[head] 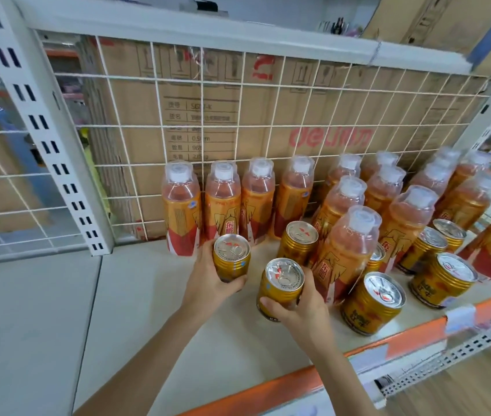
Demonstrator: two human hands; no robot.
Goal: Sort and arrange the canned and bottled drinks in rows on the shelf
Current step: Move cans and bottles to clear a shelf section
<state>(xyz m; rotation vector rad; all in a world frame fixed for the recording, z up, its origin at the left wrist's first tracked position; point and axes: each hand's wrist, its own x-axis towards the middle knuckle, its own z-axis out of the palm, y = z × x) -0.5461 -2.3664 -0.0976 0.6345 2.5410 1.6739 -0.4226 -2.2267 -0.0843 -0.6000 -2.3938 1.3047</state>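
Shop shelf [148,310] backed by wire mesh [136,115]: left hand [208,282] grips a gold can [231,255] just before the back row of bottles [223,202]; right hand [305,309] holds a second can [283,280] beside it, seemingly tilted.

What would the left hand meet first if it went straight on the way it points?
The left hand grips a gold can and points at the back row. The can would likely meet the orange bottle just behind it first, though depth is unclear.
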